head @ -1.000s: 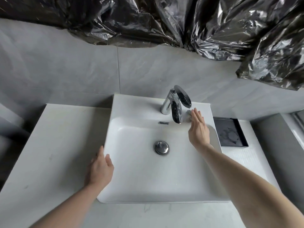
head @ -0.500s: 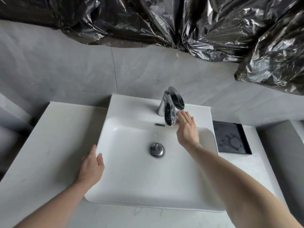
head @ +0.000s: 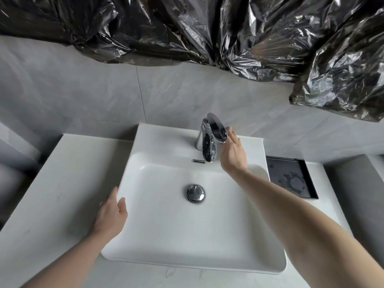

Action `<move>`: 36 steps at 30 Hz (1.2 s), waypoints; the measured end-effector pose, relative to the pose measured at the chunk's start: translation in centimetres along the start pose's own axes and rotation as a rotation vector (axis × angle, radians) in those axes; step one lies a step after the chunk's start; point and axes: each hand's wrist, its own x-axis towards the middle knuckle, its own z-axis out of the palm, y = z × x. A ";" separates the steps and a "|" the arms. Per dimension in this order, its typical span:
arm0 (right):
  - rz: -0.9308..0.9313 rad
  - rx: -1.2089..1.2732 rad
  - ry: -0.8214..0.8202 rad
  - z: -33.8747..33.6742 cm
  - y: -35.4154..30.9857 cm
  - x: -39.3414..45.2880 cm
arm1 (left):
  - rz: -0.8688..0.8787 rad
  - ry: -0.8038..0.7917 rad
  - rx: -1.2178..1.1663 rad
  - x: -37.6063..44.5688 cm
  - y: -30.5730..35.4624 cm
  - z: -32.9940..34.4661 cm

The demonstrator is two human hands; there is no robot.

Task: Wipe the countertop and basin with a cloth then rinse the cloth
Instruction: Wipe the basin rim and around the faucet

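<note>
Basin [head: 166, 235], white, rectangular, frame centre, sits on pale surface [head: 52, 183]. Inside: chrome drain plug [head: 195, 193] only, mid-bowl; overflow slot [head: 198, 161] on back wall. No cloth in view. Chrome faucet [head: 208, 148] at back rim, lever [head: 217, 127] raised. Right hand [head: 233, 154] beside the spout, fingers straight, fingertips touching lever's end. Left hand [head: 111, 214] flat on basin's left rim, fingers relaxed, holding nothing. Black tray [head: 291, 175], frame right, on surface: only a residue ring inside. Black plastic sheeting [head: 207, 28] across top.
</note>
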 end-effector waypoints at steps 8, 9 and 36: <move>-0.150 -0.061 0.021 1.1 3.9 -0.5 | -0.025 0.009 0.000 0.2 -0.1 0.2; -0.102 -0.066 0.009 0.7 5.2 -0.4 | -0.026 0.008 0.002 0.2 -0.2 0.2; -0.194 -0.157 -0.070 -5.0 11.1 -10.1 | 0.012 0.033 0.046 0.4 -0.3 0.4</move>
